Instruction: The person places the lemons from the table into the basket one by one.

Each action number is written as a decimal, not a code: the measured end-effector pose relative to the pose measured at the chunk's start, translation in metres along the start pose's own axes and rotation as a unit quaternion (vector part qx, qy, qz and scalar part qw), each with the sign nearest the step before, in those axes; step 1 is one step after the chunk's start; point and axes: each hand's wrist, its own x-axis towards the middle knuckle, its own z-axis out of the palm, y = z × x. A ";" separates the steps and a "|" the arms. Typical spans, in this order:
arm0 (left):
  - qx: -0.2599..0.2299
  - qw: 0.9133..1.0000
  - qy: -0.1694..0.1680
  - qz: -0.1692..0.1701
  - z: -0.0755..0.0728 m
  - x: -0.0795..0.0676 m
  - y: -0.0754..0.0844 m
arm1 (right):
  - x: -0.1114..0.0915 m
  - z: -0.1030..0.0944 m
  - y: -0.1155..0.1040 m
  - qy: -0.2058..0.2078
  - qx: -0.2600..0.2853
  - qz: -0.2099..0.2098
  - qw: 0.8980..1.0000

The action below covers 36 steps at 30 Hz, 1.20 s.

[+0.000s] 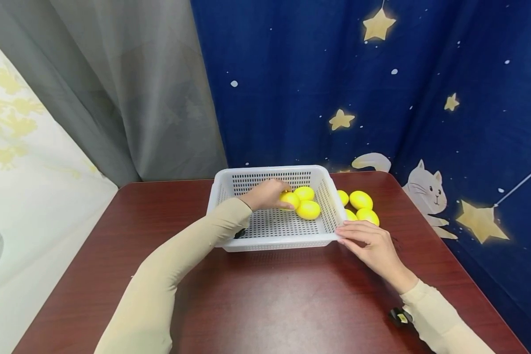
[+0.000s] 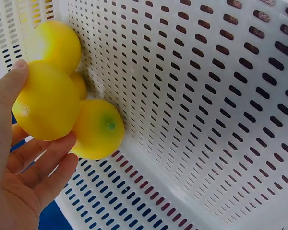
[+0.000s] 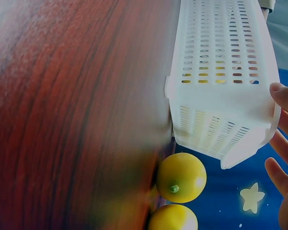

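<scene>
Inside a white perforated plastic basket [image 1: 265, 241], my left hand [image 1: 267, 194] grips a yellow lemon [image 2: 47, 100], thumb on one side and fingers on the other. Other lemons lie against it in the basket: one [image 1: 308, 210] nearer the front, with its green stem spot showing in the left wrist view, and one [image 1: 304, 193] behind. At the basket's front right corner, my right hand [image 1: 371, 246] holds the rim, with the thumb [image 3: 283, 96] at the outer side. My left palm is mostly hidden in the head view.
Several more lemons [image 1: 361, 200] sit on the dark red table [image 1: 270, 300] just right of the basket, some partly hidden behind its wall and my right hand. A blue star-patterned curtain [image 1: 283, 98] and a grey curtain [image 1: 159, 98] hang behind the table's back edge.
</scene>
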 end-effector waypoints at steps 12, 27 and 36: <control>0.034 0.999 -0.006 -0.005 0.008 -0.003 0.004 | -0.001 0.000 0.000 0.000 -0.001 0.003 1.000; 0.026 1.000 -0.014 -0.002 0.014 -0.005 0.005 | 0.000 -0.001 -0.001 -0.005 0.002 0.008 1.000; 0.017 1.000 -0.020 -0.008 0.014 -0.006 0.006 | 0.000 -0.001 -0.001 -0.004 0.005 0.008 1.000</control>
